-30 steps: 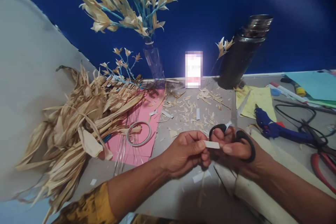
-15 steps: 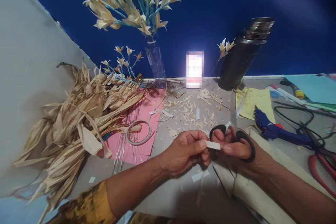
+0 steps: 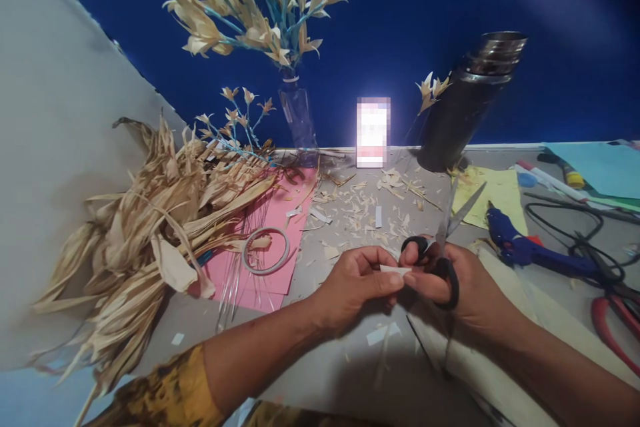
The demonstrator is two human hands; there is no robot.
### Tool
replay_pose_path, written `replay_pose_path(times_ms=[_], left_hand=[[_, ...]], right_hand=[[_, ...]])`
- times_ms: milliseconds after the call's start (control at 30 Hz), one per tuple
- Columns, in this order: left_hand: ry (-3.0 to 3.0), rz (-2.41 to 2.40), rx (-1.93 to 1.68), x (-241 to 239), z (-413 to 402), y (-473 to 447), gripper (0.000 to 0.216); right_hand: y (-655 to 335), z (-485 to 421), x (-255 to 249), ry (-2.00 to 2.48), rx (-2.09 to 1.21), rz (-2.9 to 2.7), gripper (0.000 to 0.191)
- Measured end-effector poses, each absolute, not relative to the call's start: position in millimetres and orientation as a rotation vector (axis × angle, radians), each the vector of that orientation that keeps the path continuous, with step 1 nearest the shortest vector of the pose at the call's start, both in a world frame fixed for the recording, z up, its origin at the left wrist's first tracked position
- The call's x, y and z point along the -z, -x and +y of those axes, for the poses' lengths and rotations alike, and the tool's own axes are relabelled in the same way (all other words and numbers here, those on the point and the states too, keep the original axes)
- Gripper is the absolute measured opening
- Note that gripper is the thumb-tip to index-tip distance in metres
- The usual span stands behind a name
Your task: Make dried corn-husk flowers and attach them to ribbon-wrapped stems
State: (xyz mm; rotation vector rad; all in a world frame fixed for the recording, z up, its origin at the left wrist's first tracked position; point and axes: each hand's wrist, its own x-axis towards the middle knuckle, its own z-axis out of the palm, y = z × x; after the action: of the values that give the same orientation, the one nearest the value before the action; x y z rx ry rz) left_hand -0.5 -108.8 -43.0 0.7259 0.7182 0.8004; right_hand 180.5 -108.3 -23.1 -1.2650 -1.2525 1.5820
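Observation:
Between the fingertips of both hands is a small pale strip (image 3: 394, 270), probably paper or husk. My left hand (image 3: 357, 283) pinches it between thumb and fingers. The fingers of my right hand (image 3: 463, 280) pass through the black handles of a pair of scissors (image 3: 445, 240), whose blades stand apart and point up and away. My right thumb and fingertip also meet the strip's right end. Husk scraps (image 3: 367, 207) and a white paper piece (image 3: 379, 217) lie just beyond the hands.
At left, a heap of dried husks (image 3: 145, 213) adjoins pink paper (image 3: 280, 273) bearing a tape roll (image 3: 265, 251) and wires. Behind are a bottle (image 3: 299, 113) of husk flowers, a bright phone (image 3: 373, 133) and a dark flask (image 3: 460, 113). A blue glue gun (image 3: 535, 250) lies right.
The strip has turned and moved slightly left, and my right fingers have come closer to my left. The scissors have swung, their blades now spread wider.

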Motion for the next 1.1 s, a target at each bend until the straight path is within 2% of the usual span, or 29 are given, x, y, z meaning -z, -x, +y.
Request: replay_pose_path(times_ms=[167,400,500,600,767,867,1000,1100], left_hand=[[-0.730,0.670,-0.778,46,-111,-2,0.039],[-0.700,0.459,-0.720,42,-109,7,0.040],[-0.717,0.563,-0.759,44,-108,5,0.049],[-0.720,0.634,-0.780,49,-108,2,0.044],[-0.671,0.423,-0.631,48,-104,9,0.042],[-0.588,0.381,-0.679,42,-102,13,0.044],[-0.650,0.563,-0.759,42,-104,10,0.053],[-0.710,0.711,-0.793,45,-107,4,0.044]], right_hand=[[-180,-109,32,1.052,-1.802,-1.182,0.036],[-183,-107,39,0.863,-1.860,-0.982,0.032],[-181,-107,33,0.940,-1.843,-1.081,0.032],[-178,-110,28,1.043,-1.782,-1.186,0.034],[-181,-111,30,1.020,-1.740,-1.258,0.033],[-183,-108,30,0.974,-1.738,-1.122,0.036],[-179,-108,26,1.052,-1.692,-1.109,0.039],[-177,-109,27,1.160,-1.612,-1.233,0.038]])
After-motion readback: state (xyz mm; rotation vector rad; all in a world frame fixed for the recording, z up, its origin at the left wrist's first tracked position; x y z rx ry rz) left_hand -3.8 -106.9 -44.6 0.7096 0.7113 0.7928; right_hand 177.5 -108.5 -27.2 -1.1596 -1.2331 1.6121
